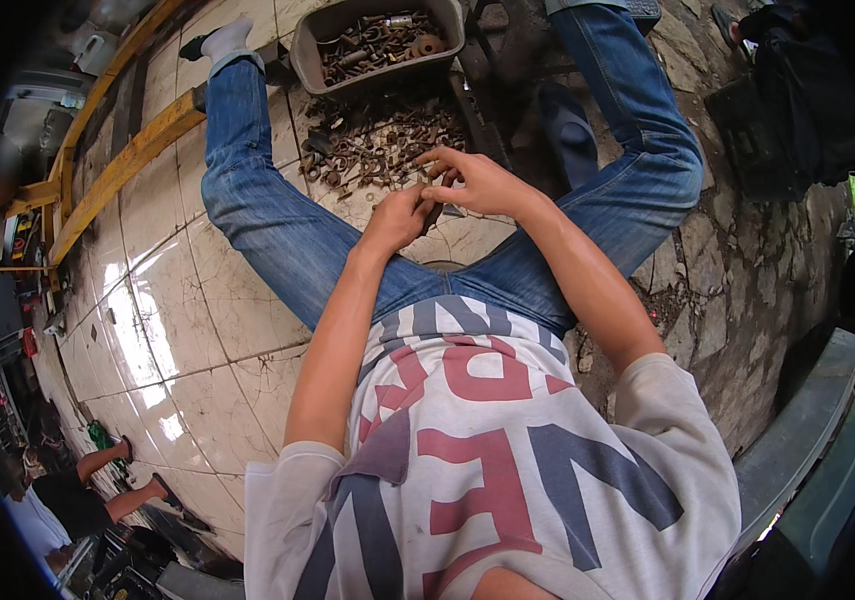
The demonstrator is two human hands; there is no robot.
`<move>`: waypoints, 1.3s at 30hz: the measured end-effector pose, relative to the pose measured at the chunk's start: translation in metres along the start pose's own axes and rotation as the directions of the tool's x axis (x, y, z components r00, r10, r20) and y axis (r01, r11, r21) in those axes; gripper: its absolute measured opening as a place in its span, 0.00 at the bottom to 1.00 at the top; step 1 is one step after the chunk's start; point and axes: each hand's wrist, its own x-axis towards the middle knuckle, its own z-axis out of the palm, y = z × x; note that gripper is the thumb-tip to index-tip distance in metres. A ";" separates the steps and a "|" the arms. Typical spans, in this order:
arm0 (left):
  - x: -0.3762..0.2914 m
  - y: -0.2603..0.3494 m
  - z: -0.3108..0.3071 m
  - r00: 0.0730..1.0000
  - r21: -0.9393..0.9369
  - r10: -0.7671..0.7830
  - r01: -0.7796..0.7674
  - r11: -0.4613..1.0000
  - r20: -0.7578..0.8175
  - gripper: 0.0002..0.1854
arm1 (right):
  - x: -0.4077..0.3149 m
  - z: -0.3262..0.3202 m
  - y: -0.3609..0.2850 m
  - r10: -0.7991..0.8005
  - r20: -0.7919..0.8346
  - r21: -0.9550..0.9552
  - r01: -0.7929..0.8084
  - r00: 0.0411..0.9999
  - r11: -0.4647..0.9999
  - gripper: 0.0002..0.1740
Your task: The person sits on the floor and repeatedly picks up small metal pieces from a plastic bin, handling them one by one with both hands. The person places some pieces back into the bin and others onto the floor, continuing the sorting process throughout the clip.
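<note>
My left hand point(395, 219) is curled between my thighs, just above the tiled floor. At its fingertips shows a small metal part point(424, 180), mostly hidden by the fingers. My right hand point(484, 182) meets the left from the other side, its thumb at the left fingertips and its index finger stretched out over the pile. What its other fingers hold cannot be made out. Right beyond both hands, a loose pile of rusty bolts, nuts and washers point(367, 150) is spread on the floor. Behind it stands a grey plastic tub point(304, 56) holding rusty hardware point(375, 52).
A dark slipper point(568, 127) lies by my right leg. Yellow-painted bars point(127, 165) form a frame at the left. Rough stone paving point(720, 300) runs along the right, beside a black bag-like object point(765, 127). Another person point(71, 502) is at the lower left.
</note>
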 end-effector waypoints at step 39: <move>0.001 -0.009 0.002 0.986 0.153 -0.067 0.043 0.987 0.153 0.18 | 0.007 -0.031 0.001 0.281 -0.489 0.397 -0.076 0.826 0.915 0.33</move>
